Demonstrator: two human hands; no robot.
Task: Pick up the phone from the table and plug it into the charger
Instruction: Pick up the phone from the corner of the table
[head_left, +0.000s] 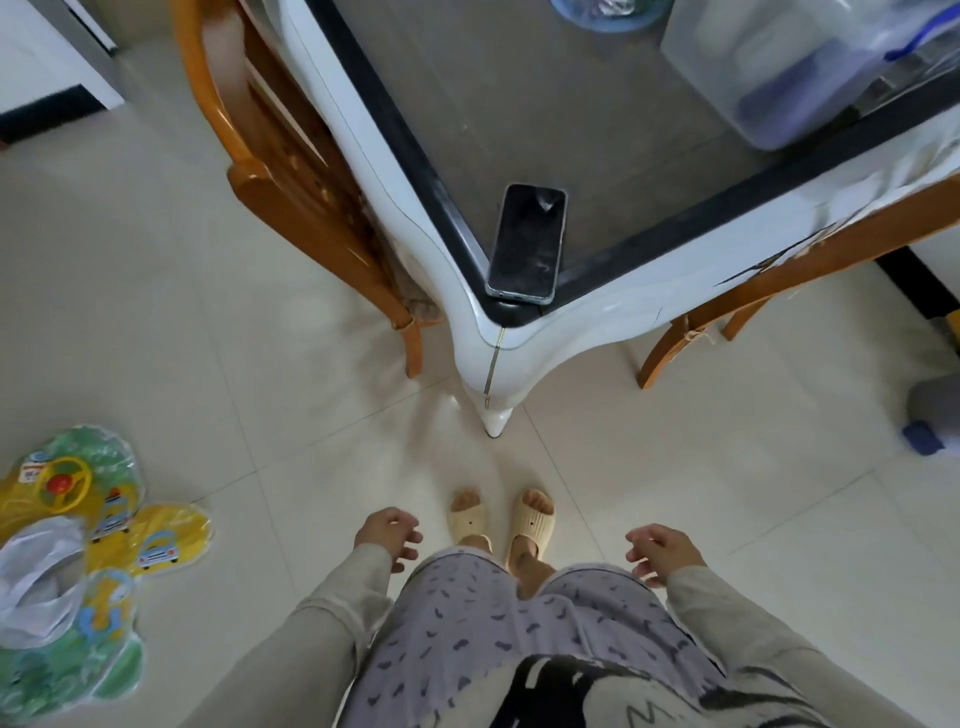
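Note:
A dark phone (527, 243) lies screen up at the near corner of the table (670, 218), which has a white frame and a dark glass top. The phone's lower end rests on the black border at the corner. My left hand (389, 535) hangs low by my left thigh, fingers loosely apart and holding nothing. My right hand (662, 552) hangs by my right thigh, also empty with fingers apart. Both hands are well below and in front of the table corner. No charger is in view.
Wooden chairs stand at the table's left side (291, 171) and right side (779, 280). A clear plastic container (779, 67) sits on the far right of the tabletop. A deflated inflatable toy (78, 561) lies on the tiled floor at the left.

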